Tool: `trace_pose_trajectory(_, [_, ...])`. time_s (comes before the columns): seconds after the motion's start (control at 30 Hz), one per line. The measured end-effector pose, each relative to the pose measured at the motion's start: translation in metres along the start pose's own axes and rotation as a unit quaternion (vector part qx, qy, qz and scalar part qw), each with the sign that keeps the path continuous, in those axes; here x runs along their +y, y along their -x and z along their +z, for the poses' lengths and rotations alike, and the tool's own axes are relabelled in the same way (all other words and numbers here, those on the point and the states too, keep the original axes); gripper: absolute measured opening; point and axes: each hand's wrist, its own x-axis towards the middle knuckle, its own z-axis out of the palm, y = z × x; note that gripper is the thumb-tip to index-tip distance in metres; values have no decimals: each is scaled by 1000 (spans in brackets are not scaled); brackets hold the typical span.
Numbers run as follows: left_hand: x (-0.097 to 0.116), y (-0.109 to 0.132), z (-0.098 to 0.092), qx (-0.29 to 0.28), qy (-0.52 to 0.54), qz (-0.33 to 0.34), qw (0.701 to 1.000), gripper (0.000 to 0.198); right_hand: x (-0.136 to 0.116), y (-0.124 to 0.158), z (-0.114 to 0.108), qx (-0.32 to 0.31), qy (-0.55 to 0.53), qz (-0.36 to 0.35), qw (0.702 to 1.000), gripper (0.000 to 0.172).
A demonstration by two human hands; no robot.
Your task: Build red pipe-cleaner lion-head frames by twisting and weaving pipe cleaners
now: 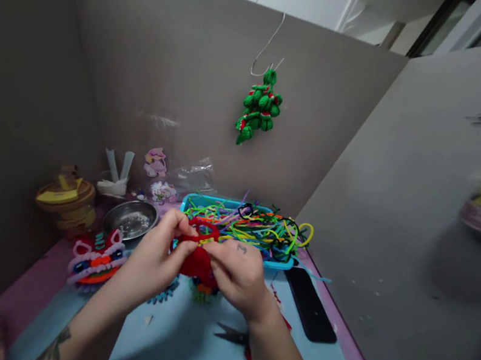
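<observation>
My left hand (164,248) and my right hand (240,271) meet above the middle of the mat, pinching a red pipe-cleaner figure (196,263) between thumbs and fingertips. A red loop stands up at its top, and yellow shows near my fingers. Orange, dark blue and pale green parts peek out on its underside, while my fingers cover much of the rest. Scissors (233,334) with red handles lie open beside my right wrist, partly hidden by the forearm. To the left sits a colourful pipe-cleaner animal head (96,263) with pink ears and blue eyes.
Behind my hands is a blue tray (284,266) heaped with coloured pipe cleaners. A metal bowl (131,218) and a lidded tub (65,203) stand left. A black phone (310,305) lies right. Green watermelon-like ornaments (259,106) hang from a wire hook. Grey panels surround the blue mat (178,357).
</observation>
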Motion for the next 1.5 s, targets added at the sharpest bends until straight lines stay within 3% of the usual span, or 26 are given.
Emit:
trace_pose_trajectory(0.1, [-3,-2,1,32,-66,69,995,11,-6,-4,1,5,-144,179,973,19])
trace_pose_trajectory(0.17, [-6,-3,1,49,-121,147,980,13,-8,-6,2,-21,-275,317,908,26])
trace_pose_trajectory(0.23, [-7,-4,0,54,-164,212,962,17,-8,-6,4,-50,-394,410,821,36])
trace_pose_trajectory(0.3, [-9,-5,-2,49,-198,246,948,21,-6,-6,6,-61,-473,451,754,38])
trace_pose_trajectory(0.37, [-9,-4,-3,41,-223,262,938,24,-5,-7,7,-64,-519,472,710,35])
trace_pose_trajectory(0.47, [-10,-3,-6,36,-241,280,929,27,-5,-8,10,-79,-564,485,663,31])
trace_pose_trajectory(0.53, [-10,-2,-8,36,-249,286,925,27,-5,-8,12,-90,-575,485,653,29])
trace_pose_trajectory(0.63, [-11,-3,-8,26,-261,272,926,27,-8,-7,13,-94,-529,478,695,27])
trace_pose_trajectory(0.73, [-11,-4,-7,16,-237,247,939,24,-14,-6,9,-92,-410,435,796,22])
trace_pose_trajectory(0.83, [-10,-4,-6,2,-197,219,956,19,-20,-6,1,-81,-228,312,919,17])
trace_pose_trajectory(0.93, [-6,-2,-8,-29,-158,161,974,12,-20,-5,-6,-90,-48,143,984,18])
trace_pose_trajectory(1.03, [-2,0,-11,-72,-99,79,989,9,-16,-4,-10,-92,78,-8,993,24])
trace_pose_trajectory(1.1, [-2,1,-13,-94,-46,38,994,9,-12,-4,-10,-75,125,-67,987,25])
trace_pose_trajectory(1.5, [-4,-4,-12,-146,97,-86,981,12,-5,-1,-4,-8,135,-83,987,17])
